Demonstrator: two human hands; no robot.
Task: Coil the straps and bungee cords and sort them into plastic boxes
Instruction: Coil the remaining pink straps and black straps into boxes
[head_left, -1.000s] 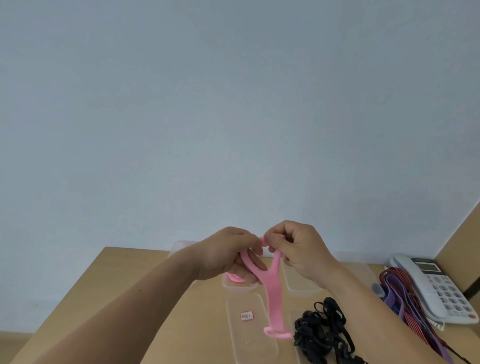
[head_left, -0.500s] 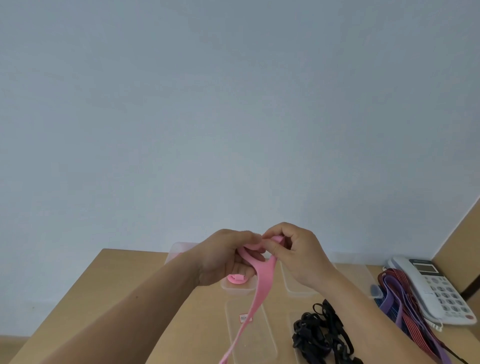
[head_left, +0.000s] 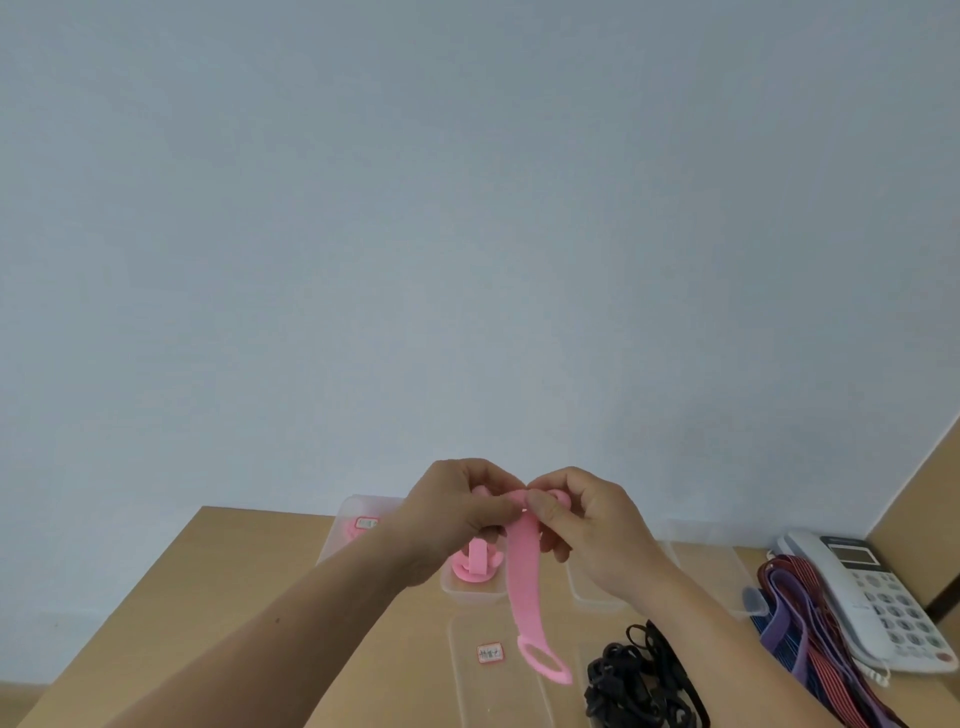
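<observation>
- The pink strap (head_left: 524, 577) hangs in the air over the middle of the table (head_left: 208, 597), with its loop end down.
- The left hand (head_left: 457, 512) and right hand (head_left: 587, 525) are close together. Both pinch the strap's top end.
- A rolled pink band (head_left: 474, 566) sits in a clear box (head_left: 470, 593) just behind.
- Black cords (head_left: 639, 686) lie by the near edge.
- Purple and red straps (head_left: 810, 639) and a white phone (head_left: 872, 587) are by the right edge.
</observation>
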